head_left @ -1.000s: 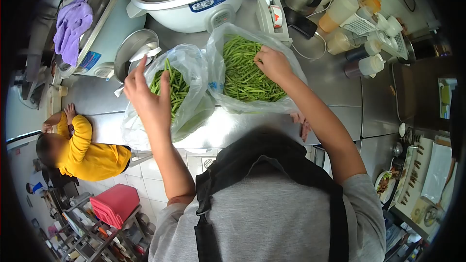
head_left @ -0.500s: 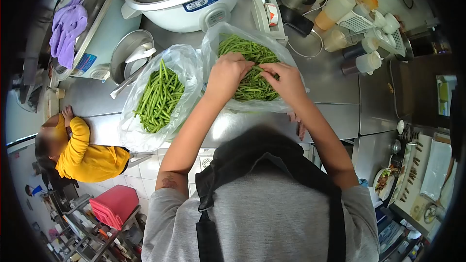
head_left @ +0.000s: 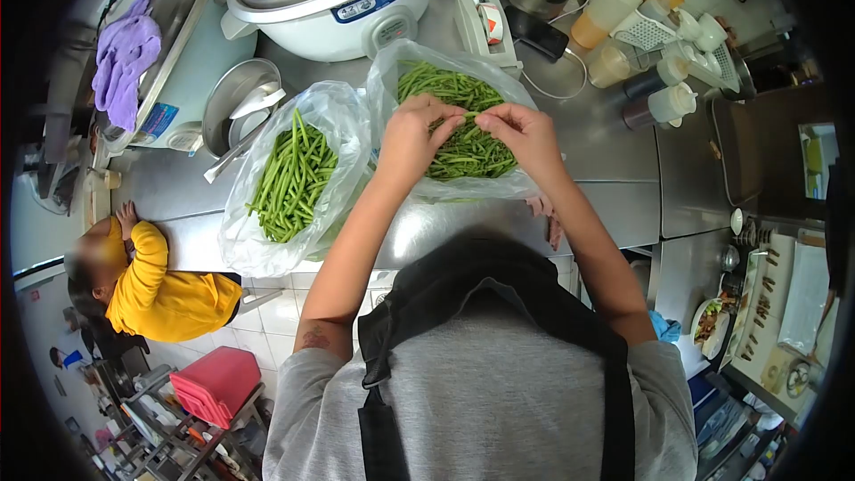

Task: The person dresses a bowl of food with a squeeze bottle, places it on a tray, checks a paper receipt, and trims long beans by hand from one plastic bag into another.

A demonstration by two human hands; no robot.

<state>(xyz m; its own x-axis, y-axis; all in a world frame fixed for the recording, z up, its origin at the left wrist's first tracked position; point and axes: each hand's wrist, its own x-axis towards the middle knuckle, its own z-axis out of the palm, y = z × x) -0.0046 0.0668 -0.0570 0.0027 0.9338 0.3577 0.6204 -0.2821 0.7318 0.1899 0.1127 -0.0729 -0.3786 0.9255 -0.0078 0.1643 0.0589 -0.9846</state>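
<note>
Over the right-hand plastic bag (head_left: 383,80), both hands meet at a short piece of green bean (head_left: 470,117). My left hand (head_left: 414,135) pinches it from the left between thumb and fingers. From the right, my right hand (head_left: 525,138) grips it the same way. Beneath them lies a pile of green beans (head_left: 445,82) filling that open bag, partly covered by the hands. To the left, a second clear bag (head_left: 347,116) holds brighter green bean pieces (head_left: 294,180).
A large white cooker (head_left: 329,22) stands behind the bags, near a metal bowl (head_left: 233,93) and a tape dispenser (head_left: 485,31). Sauce bottles (head_left: 655,107) are at the right. A person in a yellow top (head_left: 165,289) leans on the counter (head_left: 191,240) at left.
My fingertips have come closer together on the bean piece, and my left thumb now shows lower and apart from its fingers. The view has shifted slightly.
</note>
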